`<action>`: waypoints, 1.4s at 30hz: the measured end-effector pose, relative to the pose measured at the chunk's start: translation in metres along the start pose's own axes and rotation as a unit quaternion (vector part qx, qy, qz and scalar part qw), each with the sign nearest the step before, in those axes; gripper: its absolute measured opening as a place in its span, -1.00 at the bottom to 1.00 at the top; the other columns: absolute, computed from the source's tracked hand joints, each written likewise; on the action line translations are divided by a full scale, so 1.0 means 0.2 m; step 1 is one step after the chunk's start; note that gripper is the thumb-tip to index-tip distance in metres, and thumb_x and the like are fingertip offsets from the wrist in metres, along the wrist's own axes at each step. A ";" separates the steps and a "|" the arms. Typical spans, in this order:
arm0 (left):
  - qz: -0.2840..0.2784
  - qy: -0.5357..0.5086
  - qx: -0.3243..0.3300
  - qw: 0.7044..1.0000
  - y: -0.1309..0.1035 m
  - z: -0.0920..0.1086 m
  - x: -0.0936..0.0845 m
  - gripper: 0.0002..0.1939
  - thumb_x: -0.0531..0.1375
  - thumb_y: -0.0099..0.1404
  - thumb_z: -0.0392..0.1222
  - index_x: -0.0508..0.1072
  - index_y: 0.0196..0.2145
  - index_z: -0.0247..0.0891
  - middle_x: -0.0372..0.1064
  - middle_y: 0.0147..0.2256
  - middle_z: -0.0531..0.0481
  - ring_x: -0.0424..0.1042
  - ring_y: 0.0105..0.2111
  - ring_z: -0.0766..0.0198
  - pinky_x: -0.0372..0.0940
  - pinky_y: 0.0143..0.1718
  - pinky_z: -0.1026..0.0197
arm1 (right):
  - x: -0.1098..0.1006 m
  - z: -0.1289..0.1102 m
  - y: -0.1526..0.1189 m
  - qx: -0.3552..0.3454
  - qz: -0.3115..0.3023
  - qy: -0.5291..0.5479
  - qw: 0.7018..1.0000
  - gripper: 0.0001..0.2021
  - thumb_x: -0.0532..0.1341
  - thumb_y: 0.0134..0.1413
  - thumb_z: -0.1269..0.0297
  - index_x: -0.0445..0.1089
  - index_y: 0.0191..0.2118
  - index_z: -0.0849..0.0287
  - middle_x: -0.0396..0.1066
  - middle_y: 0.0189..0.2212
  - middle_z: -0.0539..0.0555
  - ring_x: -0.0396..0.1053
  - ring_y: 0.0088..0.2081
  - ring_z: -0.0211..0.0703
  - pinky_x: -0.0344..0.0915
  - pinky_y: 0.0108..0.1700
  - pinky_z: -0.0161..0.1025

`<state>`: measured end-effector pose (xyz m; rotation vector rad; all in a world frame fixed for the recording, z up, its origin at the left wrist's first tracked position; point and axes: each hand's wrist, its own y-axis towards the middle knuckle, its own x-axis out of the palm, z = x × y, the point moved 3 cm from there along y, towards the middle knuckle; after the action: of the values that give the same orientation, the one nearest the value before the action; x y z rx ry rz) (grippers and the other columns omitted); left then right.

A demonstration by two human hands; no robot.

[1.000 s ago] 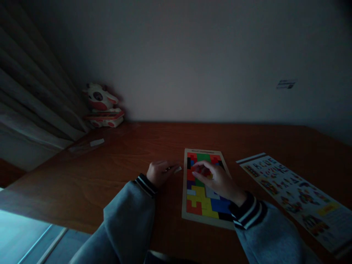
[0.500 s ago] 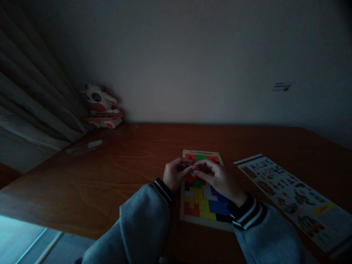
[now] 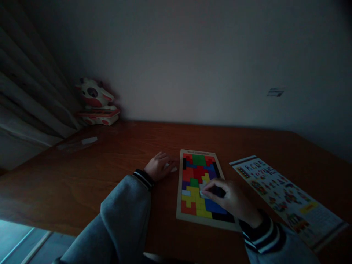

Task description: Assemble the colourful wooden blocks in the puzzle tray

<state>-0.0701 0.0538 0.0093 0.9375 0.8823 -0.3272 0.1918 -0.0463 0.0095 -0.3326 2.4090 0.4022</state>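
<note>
A wooden block puzzle board (image 3: 180, 217) lies on the table, filled with coloured pieces in red, green, yellow, blue, purple and black. Over its lower middle, my right hand (image 3: 229, 196) pinches a whitish puzzle piece (image 3: 202, 194) between thumb and fingertips, against the board's surface. Left of the board, my left hand (image 3: 160, 167) lies low on the tabletop, fingers loosely spread. A pale flat piece (image 3: 173, 169) shows at its fingertips; the fingers partly cover it, and whether they grip it is unclear.
A printed picture sheet (image 3: 286, 198) lies right of the board. At the back left stands a cow-shaped toy (image 3: 97, 101) by the curtain (image 3: 30, 99). A clear wrapper with a white label (image 3: 89, 140) rests near the table's left edge. A small sticker (image 3: 275, 92) is on the wall.
My hands, together above the board before, are now apart. The left has moved down to the table left of the board; the right has come nearer, lower on the board, with the whitish piece.
</note>
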 end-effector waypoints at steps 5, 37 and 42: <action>-0.028 0.032 -0.015 0.999 -0.03 -0.06 -0.02 -0.78 0.11 0.39 -0.21 0.49 -0.07 -0.22 0.49 -0.14 -0.10 0.44 -0.15 0.15 0.28 -0.05 0.04 | 0.02 0.00 -0.02 -0.057 -0.005 -0.065 0.996 -0.88 0.26 0.17 0.21 0.44 -0.37 0.08 0.43 -0.24 0.09 0.44 -0.13 -0.08 0.38 -0.05 -0.10; -0.094 -0.025 -0.056 0.994 -0.13 -0.12 -0.07 -0.70 0.14 0.32 -0.19 0.52 -0.02 -0.20 0.58 -0.23 -0.02 0.54 -0.37 0.32 0.41 -0.30 0.31 | -0.09 0.07 0.00 -0.010 0.186 -0.011 0.982 -0.81 0.14 0.27 0.13 0.40 -0.11 0.06 0.39 -0.17 0.10 0.36 -0.25 -0.11 0.34 -0.21 -0.15; -0.106 -0.005 -0.021 0.994 -0.12 -0.11 -0.10 -0.73 0.20 0.31 -0.11 0.53 -0.05 -0.14 0.55 -0.13 -0.03 0.54 -0.21 0.25 0.42 -0.14 0.22 | -0.09 0.08 0.00 -0.009 0.179 -0.007 0.984 -0.81 0.13 0.28 0.13 0.40 -0.11 0.06 0.39 -0.16 0.10 0.36 -0.26 -0.12 0.34 -0.22 -0.16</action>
<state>-0.1079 0.0549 0.0040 0.8043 0.9787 -0.4932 0.2143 -0.0373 0.0104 0.0993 2.4528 0.5829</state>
